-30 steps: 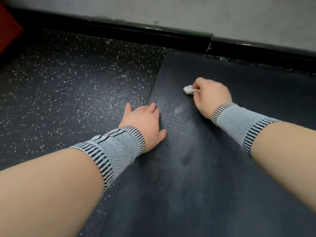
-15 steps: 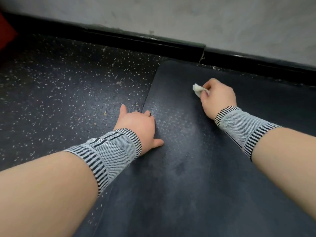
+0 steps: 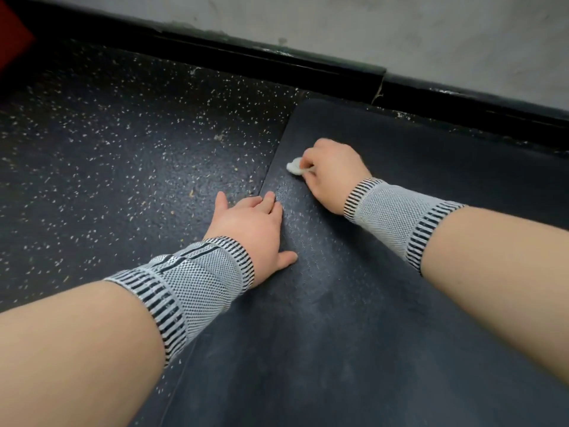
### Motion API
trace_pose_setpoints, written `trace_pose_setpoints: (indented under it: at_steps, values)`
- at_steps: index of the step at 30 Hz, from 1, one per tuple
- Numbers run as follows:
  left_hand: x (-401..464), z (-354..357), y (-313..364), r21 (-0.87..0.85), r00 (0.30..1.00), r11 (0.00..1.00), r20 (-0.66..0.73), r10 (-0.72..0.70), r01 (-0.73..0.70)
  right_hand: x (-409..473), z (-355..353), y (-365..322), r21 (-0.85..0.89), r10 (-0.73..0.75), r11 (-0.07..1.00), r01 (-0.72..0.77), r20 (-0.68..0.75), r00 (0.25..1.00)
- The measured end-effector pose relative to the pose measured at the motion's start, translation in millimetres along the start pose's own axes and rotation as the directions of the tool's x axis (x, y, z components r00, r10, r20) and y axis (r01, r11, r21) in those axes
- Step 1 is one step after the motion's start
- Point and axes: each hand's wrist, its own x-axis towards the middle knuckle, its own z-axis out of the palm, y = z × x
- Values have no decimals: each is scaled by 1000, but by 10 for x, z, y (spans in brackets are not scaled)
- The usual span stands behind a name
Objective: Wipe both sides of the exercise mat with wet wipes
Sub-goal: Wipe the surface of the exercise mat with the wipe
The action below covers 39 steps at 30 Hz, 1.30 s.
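My right hand (image 3: pixel 334 174) was curled around a balled white wet wipe (image 3: pixel 295 166), pinching it and pressing it onto the exercise mat (image 3: pixel 354 303) close to the mat's far left corner. My left hand (image 3: pixel 252 226) lay flat, fingers straight and together, palm down across the mat's left edge, thumb on the mat and fingertips reaching onto the speckled floor (image 3: pixel 123 149); I judged it to be bracing the mat against sliding. The mat lay flat on the floor with its far end near the black skirting board (image 3: pixel 277 66) beneath the wall. Between the two hands and nearer to me, the surface showed a dull, faintly streaked patch, which I took to be moisture left by the wipe, though I could not confirm this. I assessed the work as being in its first half: the upper face was under treatment near the far corner, the right portion showed no clear marks, and the underside could not be seen and appeared outstanding. Turning the mat over remained to be done.
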Motion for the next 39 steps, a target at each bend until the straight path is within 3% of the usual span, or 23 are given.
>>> trace_pose_setpoints:
  at_steps: [2,5,7,9,12,14,16,17,18,21,23,26,29,32,34,36,37,39]
  values:
    - [-4,-8,6,-7,1000,1000,6,-7,7,122,-65,59,-10,-19,1000,19,-19,1000]
    - [1,-9,24,-24,1000,1000,13,-4,4,567,-178,380,46,285,958,-282,-187,940]
    - [-3,-8,28,-36,1000,999,25,-8,9,812,-199,454,49,400,917,-397,-145,905]
    - [-2,-11,26,-48,999,999,36,-10,12,910,-154,348,32,392,920,-391,-59,918]
    - [5,0,1,-72,999,997,47,-7,10,734,-64,95,30,233,972,-232,-71,970]
    - [8,15,-1,-78,999,997,43,-5,8,431,3,-51,15,-56,998,57,-37,998]
    - [5,19,-6,-76,999,997,38,-9,12,251,-31,-89,31,-287,958,286,50,957]
    - [9,13,-9,-78,999,997,39,-11,14,282,-63,-60,23,-301,953,301,44,952]
    - [12,3,-5,-80,999,997,43,-11,14,390,-88,1,4,-238,971,238,-11,971]
    - [20,-16,13,-58,998,998,64,-15,19,787,-168,226,-24,204,978,-209,-117,972]
    - [18,-26,11,-46,997,999,80,-17,21,846,-98,145,-33,281,958,-284,-64,958]
    - [12,-26,16,-60,997,998,73,-25,29,549,76,-153,9,25,1000,-24,-43,999]
    - [-2,-6,35,-58,998,998,57,-34,37,115,88,-146,52,-210,977,208,40,977]
    - [-6,15,54,-65,998,997,51,-45,48,-250,-58,64,93,-335,940,327,101,937]
    - [4,21,57,-70,998,996,47,-51,54,-406,-231,251,105,-372,928,358,226,900]
    - [10,13,56,-56,998,997,39,-50,53,-410,-387,429,61,-292,955,289,339,894]
    - [11,4,53,-45,998,998,38,-50,52,-363,-417,516,43,-214,977,211,296,931]
    - [13,-18,69,-31,998,998,40,-50,51,-293,-385,681,37,53,998,-55,64,997]
